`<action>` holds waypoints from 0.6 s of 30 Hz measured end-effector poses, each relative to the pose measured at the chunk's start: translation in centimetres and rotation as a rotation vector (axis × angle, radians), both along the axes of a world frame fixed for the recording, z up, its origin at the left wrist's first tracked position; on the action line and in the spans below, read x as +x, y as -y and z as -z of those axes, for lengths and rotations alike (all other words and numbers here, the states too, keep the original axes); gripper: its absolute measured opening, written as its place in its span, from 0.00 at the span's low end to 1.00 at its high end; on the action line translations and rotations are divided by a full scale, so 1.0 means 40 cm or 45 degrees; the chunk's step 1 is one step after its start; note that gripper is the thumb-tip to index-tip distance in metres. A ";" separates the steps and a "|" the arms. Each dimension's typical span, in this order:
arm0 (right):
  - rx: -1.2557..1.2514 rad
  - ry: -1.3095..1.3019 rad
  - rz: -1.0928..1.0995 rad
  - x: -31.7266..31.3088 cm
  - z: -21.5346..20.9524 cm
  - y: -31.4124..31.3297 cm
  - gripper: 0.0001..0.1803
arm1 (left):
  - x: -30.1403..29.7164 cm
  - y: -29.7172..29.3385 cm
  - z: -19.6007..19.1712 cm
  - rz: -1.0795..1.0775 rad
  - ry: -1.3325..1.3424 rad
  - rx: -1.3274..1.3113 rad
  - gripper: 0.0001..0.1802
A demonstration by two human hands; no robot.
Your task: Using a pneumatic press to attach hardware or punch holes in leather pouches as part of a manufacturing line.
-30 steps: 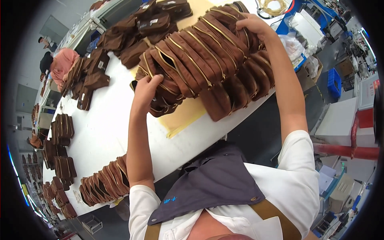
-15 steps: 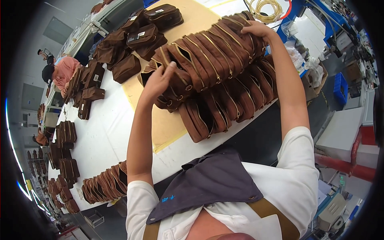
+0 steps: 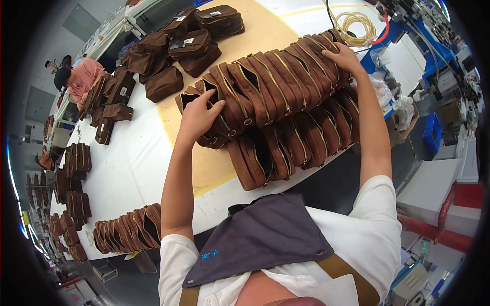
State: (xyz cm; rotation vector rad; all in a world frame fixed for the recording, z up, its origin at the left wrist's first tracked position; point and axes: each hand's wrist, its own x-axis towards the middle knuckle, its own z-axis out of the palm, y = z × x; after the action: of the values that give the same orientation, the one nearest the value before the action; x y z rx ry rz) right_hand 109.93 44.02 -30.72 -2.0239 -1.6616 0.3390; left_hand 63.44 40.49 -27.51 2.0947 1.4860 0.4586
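Note:
A long row of brown zip bags (image 3: 275,81) stands packed side by side on the table, their gold zippers partly undone. My left hand (image 3: 200,116) is closed on the row's left end, thumb and fingers over the top edges of the end bags. At the far right end, my right hand (image 3: 343,57) grips the last bags from above, its fingertips partly hidden among them. Just nearer to me lies a second row of similar bags (image 3: 293,148), touching the first. Some of its zippers gape open.
Darker brown bags (image 3: 163,84) are heaped at the far left. Another bag row (image 3: 127,229) sits by the table's near left edge. A person in pink (image 3: 87,79) bends over bags beyond. Coiled yellowish hose (image 3: 354,28) and a blue machine frame (image 3: 434,61) stand at the right.
The held row has moved slightly to the right, with my right hand following. My left thumb sits lower on the end bags. The whole view has also shifted a little.

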 end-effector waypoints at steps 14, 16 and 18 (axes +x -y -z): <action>0.160 0.113 0.041 -0.008 0.000 -0.016 0.39 | -0.044 0.017 0.030 -0.340 0.256 0.343 0.11; 0.200 0.031 0.030 -0.011 -0.009 -0.004 0.39 | -0.063 0.018 0.028 -0.406 0.247 0.387 0.10; 0.243 0.026 0.044 0.010 0.006 0.002 0.34 | -0.078 0.027 0.026 -0.442 0.271 0.376 0.10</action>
State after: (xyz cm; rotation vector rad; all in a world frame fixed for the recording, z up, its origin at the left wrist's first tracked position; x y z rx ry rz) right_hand 110.32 43.93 -30.94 -1.9177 -1.6041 0.1418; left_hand 60.31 39.41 -28.57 1.9212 1.7403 1.0551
